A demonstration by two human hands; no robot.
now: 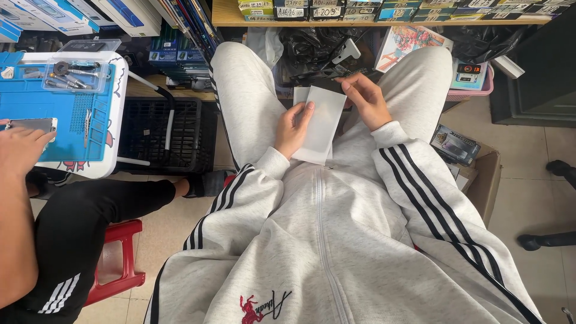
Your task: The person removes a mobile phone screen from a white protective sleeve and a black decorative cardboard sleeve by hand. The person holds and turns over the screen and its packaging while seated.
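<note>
A flat white rectangular packet [321, 123] lies over my lap, between my knees in light grey trousers. My left hand [292, 129] grips its left edge, thumb on top. My right hand [365, 99] pinches its upper right corner with the fingers closed on it. A second white sheet edge shows just behind the packet at its upper left.
A co-worker in black sits at left, one hand [21, 147] on a phone [33, 125] over a blue work mat [66, 114] with small tools. A black crate [159, 135] and red stool [117, 264] stand between us. A cardboard box [480, 174] is at right, shelves of small boxes ahead.
</note>
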